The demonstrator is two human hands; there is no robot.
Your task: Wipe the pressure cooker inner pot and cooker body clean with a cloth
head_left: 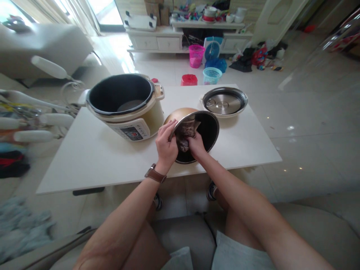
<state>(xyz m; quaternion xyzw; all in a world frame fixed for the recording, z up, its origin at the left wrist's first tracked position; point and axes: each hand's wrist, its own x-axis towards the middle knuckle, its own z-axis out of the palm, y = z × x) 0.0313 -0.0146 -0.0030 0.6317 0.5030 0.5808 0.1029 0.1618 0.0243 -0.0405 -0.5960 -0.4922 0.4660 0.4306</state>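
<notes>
My left hand (166, 144) grips the rim of a cooker's inner pot (210, 131), which is tilted on the table with its dark mouth towards me. Inside the pot, my right hand (197, 145) is closed on a patterned brown cloth (186, 129) that lies against the inner wall. Some of my right fingers are hidden by the cloth. To the left of the pot stands the electric pressure cooker body (153, 120), its top uncovered and its control panel facing me. The cooker lid (225, 104) rests upside down at the right, metal inner side up.
All of this is on a white table (112, 161). White-handled racks (56, 120) stand beyond its left edge. Past the far edge are a red stool (189, 79), a blue basket (212, 76) and a pink basket (196, 56). A sofa (185, 232) is beneath me.
</notes>
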